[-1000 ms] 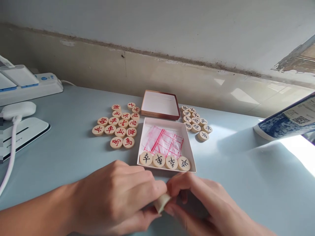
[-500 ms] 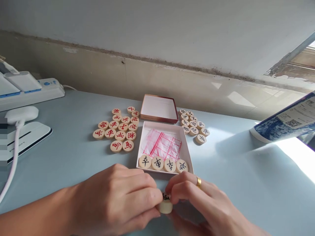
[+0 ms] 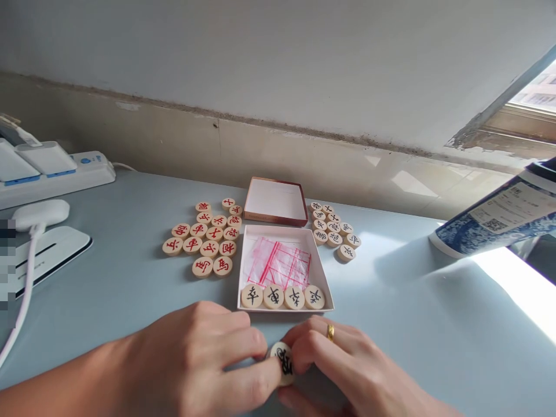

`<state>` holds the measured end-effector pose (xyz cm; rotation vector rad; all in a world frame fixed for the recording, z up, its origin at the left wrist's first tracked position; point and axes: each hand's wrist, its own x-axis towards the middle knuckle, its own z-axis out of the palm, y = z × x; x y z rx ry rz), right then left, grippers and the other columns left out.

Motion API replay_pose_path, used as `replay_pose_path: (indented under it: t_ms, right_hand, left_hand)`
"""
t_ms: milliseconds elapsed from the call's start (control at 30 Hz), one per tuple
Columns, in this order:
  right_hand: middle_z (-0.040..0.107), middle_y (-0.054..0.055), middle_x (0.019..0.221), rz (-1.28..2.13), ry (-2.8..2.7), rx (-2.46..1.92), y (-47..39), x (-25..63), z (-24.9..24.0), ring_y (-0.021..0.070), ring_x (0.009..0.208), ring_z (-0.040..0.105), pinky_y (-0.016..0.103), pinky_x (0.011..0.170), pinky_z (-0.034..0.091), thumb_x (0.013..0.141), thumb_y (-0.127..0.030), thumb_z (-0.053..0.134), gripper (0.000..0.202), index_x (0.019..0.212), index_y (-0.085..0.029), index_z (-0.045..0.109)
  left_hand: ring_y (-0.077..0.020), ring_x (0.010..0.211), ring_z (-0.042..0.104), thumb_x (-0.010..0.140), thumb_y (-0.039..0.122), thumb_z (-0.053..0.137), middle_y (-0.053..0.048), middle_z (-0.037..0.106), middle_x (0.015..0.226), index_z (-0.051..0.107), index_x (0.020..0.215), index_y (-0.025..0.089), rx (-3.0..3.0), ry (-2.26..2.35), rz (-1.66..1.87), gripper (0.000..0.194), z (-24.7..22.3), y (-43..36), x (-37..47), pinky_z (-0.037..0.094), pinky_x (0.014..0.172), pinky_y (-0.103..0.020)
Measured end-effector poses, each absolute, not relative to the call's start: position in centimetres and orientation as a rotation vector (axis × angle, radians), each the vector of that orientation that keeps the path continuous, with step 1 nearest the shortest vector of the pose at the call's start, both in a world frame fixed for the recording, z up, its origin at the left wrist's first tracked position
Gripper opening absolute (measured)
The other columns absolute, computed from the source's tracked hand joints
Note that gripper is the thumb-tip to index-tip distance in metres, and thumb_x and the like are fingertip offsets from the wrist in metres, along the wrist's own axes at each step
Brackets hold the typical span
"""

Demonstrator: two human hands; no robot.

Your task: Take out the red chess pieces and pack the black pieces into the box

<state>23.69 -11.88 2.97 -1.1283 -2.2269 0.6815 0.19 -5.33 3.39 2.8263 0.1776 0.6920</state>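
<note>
Close to me, a round wooden Chinese chess piece (image 3: 282, 360) with a black character is held between the fingers of both hands, its marked face tilted toward me. My left hand (image 3: 204, 359) grips it from the left. From the right, my right hand (image 3: 334, 359), with a gold ring, closes on it; parts of the piece are hidden by fingers. Just beyond lies an open white box tray (image 3: 321, 255). Black-marked pieces (image 3: 273, 296) stand in a row along its near side, and a crumpled sheet with red lines (image 3: 280, 263) lies behind them.
The box lid (image 3: 278, 200) lies inside-up behind the tray. Red-marked pieces (image 3: 208, 231) are spread on the left, black-marked pieces (image 3: 334, 226) on the right. A blue cylinder (image 3: 490, 214) stands at right; a power strip (image 3: 93, 167) and white cable (image 3: 28, 289) are at left.
The piece in my hands has turned so that more of its black-marked face shows. Both hands have shifted slightly left in the picture, and the camera view has moved a little.
</note>
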Motion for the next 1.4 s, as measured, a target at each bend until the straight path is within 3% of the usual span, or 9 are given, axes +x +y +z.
replay_pose_path:
  t_ms: [167,400,600,733,1033,1233,1300,1400]
  right_hand:
    - [0.07,0.0,0.091,0.578,-2.228,-1.015,-12.2,23.8,3.3,0.0117,0.079,0.068,0.023,0.073,0.055,0.1,-0.02,0.06,0.005,0.095,-0.022,0.058]
    - [0.07,0.003,0.108,0.229,-2.215,-0.997,-10.5,25.0,3.6,0.012,0.093,0.065,0.023,0.082,0.054,0.096,-0.01,0.06,0.014,0.106,-0.02,0.057]
    - [0.068,0.003,0.103,-0.033,-2.149,-1.143,-7.8,26.4,3.2,0.0129,0.097,0.062,0.025,0.086,0.051,0.097,-0.009,0.061,0.013,0.106,-0.018,0.059]
    - [0.07,0.003,0.103,-0.011,-2.176,-1.21,-7.3,26.8,2.9,0.0145,0.095,0.064,0.026,0.081,0.053,0.098,-0.012,0.061,0.011,0.106,-0.02,0.06]
    - [0.072,0.006,0.103,-0.03,-2.34,-1.318,-7.2,27.0,2.8,0.0216,0.094,0.065,0.039,0.079,0.058,0.104,-0.017,0.049,0.013,0.112,-0.019,0.059]
    - [0.069,0.008,0.114,-0.019,-2.322,-1.317,-7.3,26.9,3.2,0.0192,0.098,0.067,0.035,0.081,0.06,0.107,-0.02,0.044,0.019,0.108,-0.02,0.063]
    - [0.067,0.01,0.119,-0.138,-2.259,-1.356,-7.1,27.4,3.1,0.0215,0.104,0.067,0.036,0.083,0.06,0.107,-0.018,0.041,0.023,0.114,-0.019,0.062]
    - [0.064,0.017,0.131,-0.469,-2.205,-1.539,-6.5,28.7,2.5,0.0319,0.114,0.065,0.047,0.086,0.06,0.104,-0.013,0.038,0.031,0.126,-0.015,0.059]
  left_hand:
    - [-0.0129,0.064,0.066,0.111,0.031,0.037,0.0,0.07,0.079,0.055,0.114,0.014,2.81,0.353,0.787,0.025,3.4,-5.3,0.1,0.046,0.053,-0.026]
    - [-0.0144,0.052,0.054,0.103,0.016,0.048,0.002,0.064,0.066,0.059,0.101,0.016,2.884,0.374,0.914,0.012,3.2,-5.1,-0.2,0.038,0.049,-0.03]
    - [-0.0145,0.052,0.046,0.098,0.009,0.053,0.003,0.057,0.063,0.059,0.094,0.017,2.901,0.469,0.932,0.011,2.6,-4.8,-0.3,0.033,0.051,-0.031]
    - [-0.0143,0.055,0.053,0.099,0.011,0.052,0.003,0.059,0.067,0.059,0.104,0.015,2.902,0.596,0.935,0.01,2.4,-4.6,-0.2,0.035,0.054,-0.031]
    - [-0.0146,0.06,0.06,0.101,0.013,0.051,0.002,0.063,0.071,0.061,0.098,0.017,2.894,0.702,0.922,0.011,2.2,-4.4,-0.4,0.038,0.059,-0.031]
    - [-0.0133,0.057,0.058,0.103,0.014,0.05,0.004,0.06,0.068,0.061,0.098,0.016,2.905,0.669,0.895,0.012,2.1,-4.2,-0.5,0.037,0.058,-0.03]
    - [-0.0131,0.059,0.059,0.104,0.014,0.05,0.003,0.063,0.072,0.06,0.099,0.017,2.896,0.664,0.891,0.012,2.0,-4.2,-0.5,0.037,0.059,-0.031]
    - [-0.0131,0.06,0.061,0.103,0.013,0.05,0.003,0.065,0.074,0.06,0.098,0.017,2.889,0.663,0.895,0.012,1.9,-4.2,-0.5,0.038,0.059,-0.03]
